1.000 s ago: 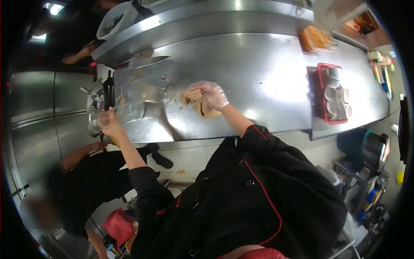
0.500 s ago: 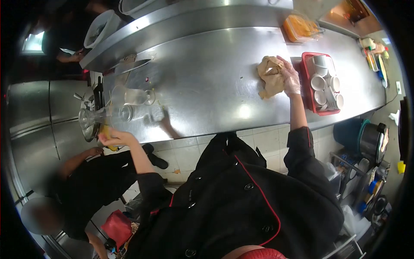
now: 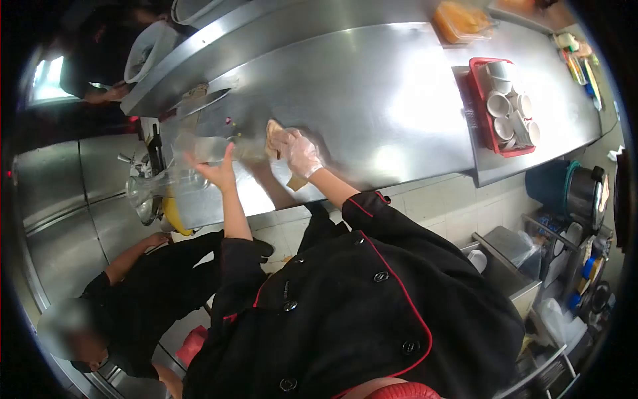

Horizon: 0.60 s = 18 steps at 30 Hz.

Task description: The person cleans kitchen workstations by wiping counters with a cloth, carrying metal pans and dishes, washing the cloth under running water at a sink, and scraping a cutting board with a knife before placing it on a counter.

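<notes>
My right hand (image 3: 300, 154), in a clear plastic glove, presses a tan cloth (image 3: 272, 136) onto the steel counter (image 3: 359, 86), left of the middle. Beside it, over the counter's left end, my bare left hand (image 3: 218, 171) has its thumb and fingers spread. A clear glass vessel (image 3: 209, 149) lies right at those fingers; whether they touch it, I cannot tell. Another clear glass vessel (image 3: 143, 189), flared at one end, lies at the left edge. Small bits of food (image 3: 229, 122) are scattered on the metal beyond my left hand.
A knife (image 3: 209, 100) lies at the back left. On the right stand a red basket (image 3: 480, 100) of white cups (image 3: 500, 104) and a container of orange food (image 3: 462, 23). A co-worker (image 3: 133, 292) is low at the left; another person's hand (image 3: 116, 92) shows beyond the raised shelf.
My right hand has swept the cloth left across the counter, from near the basket. My left hand has moved up and right from the yellow object at the counter's edge, fingers now spread.
</notes>
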Available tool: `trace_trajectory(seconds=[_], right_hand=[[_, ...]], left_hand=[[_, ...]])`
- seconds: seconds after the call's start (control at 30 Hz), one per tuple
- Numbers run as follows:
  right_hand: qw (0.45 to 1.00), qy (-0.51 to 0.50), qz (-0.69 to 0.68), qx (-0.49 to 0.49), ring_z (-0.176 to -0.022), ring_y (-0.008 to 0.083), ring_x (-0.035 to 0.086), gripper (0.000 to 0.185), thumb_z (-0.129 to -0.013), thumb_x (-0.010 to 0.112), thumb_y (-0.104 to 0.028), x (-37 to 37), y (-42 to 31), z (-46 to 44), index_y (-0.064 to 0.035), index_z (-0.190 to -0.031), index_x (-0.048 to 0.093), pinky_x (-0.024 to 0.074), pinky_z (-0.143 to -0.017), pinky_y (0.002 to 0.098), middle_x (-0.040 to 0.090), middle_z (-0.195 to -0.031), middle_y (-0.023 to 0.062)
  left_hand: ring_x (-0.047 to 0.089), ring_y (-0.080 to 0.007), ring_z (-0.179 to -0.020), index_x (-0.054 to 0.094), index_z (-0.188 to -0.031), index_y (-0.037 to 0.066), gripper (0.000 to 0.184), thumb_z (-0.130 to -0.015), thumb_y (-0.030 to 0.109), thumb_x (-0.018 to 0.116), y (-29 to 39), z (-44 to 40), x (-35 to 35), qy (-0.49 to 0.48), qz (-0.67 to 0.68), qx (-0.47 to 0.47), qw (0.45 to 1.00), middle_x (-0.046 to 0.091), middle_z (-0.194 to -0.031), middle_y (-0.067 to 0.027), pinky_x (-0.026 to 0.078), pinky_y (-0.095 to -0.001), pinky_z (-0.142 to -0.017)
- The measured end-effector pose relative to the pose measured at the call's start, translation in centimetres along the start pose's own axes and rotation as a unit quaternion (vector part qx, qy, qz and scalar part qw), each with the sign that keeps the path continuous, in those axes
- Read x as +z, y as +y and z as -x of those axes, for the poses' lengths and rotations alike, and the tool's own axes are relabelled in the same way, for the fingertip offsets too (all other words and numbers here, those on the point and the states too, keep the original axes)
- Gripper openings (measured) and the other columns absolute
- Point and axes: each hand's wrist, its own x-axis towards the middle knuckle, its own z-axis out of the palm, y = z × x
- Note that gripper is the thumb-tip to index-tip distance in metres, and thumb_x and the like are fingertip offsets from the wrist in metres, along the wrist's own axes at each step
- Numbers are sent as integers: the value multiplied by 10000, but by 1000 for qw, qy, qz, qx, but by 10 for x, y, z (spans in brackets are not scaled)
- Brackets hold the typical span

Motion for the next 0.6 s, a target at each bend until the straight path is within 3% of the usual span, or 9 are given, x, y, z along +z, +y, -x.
trace_trajectory(seconds=[0.03,0.1,0.17,0.23,0.3,0.43,0.47,0.5,0.6], right_hand=[[998,-18,-62,3,-1071,266,503,384,-780,488,-124,-5,-19,-8,-122,-1162,528,411,-936,326,531,-1176,101],[983,143,-117,10,-989,273,552,340,-761,510,-154,-1,-1,-11,-138,-1096,560,462,-844,369,571,-1104,91],[928,206,-309,17,-982,245,565,309,-863,479,-209,-24,27,-15,-128,-1157,530,463,-843,332,575,-1116,71],[936,310,-166,16,-991,276,539,366,-861,483,-226,-46,35,-21,-68,-1191,492,441,-862,346,538,-1161,99],[935,308,111,135,-1129,323,437,439,-840,496,-219,-48,42,-31,-49,-1241,439,370,-953,397,437,-1288,122],[925,303,191,123,-1165,320,387,435,-832,494,-195,13,14,-97,-65,-1244,445,315,-998,400,425,-1264,139],[949,273,85,133,-1129,304,410,364,-843,460,-152,16,-16,-109,-61,-1195,479,356,-963,387,462,-1192,141],[936,281,193,87,-1056,299,465,318,-851,435,-135,49,-17,-125,-54,-1149,511,403,-910,370,490,-1142,131],[978,188,79,35,-991,301,528,355,-795,533,-106,73,-62,-148,-131,-1149,524,442,-861,366,530,-1117,112]], left_hand=[[387,-256,-1189,279,-1314,-22,914,-606,158,828,-7,-5,2,23,-17,8,1000,379,-1301,-160,285,-375,-1025],[470,-230,-1098,448,-1185,-30,731,-596,161,836,-30,-17,4,18,28,10,999,499,-1184,-138,349,-369,-972],[513,-220,-1017,523,-1074,-29,601,-595,156,835,-27,-23,-5,3,-2,10,1000,568,-1067,-116,394,-359,-913],[513,-230,-1036,445,-1134,-29,691,-600,172,833,-39,-22,-21,-32,-97,68,992,536,-1119,-137,419,-340,-907],[509,-229,-1039,437,-1125,-21,664,-610,152,820,-36,-12,-33,-30,63,-24,997,539,-1103,-137,422,-345,-893],[501,-228,-1049,410,-1143,-5,667,-614,115,798,2,0,-85,-114,86,-76,987,535,-1094,-141,418,-361,-892],[503,-229,-1044,409,-1138,-2,648,-614,82,780,15,-1,-103,-169,49,-82,981,526,-1101,-139,411,-353,-897],[509,-222,-1037,419,-1128,5,640,-611,102,782,9,5,-117,-173,35,-67,982,535,-1093,-130,411,-352,-892],[532,-202,-1019,442,-1113,21,643,-589,149,791,-4,16,-155,-200,-34,-23,979,558,-1072,-114,402,-343,-894]])
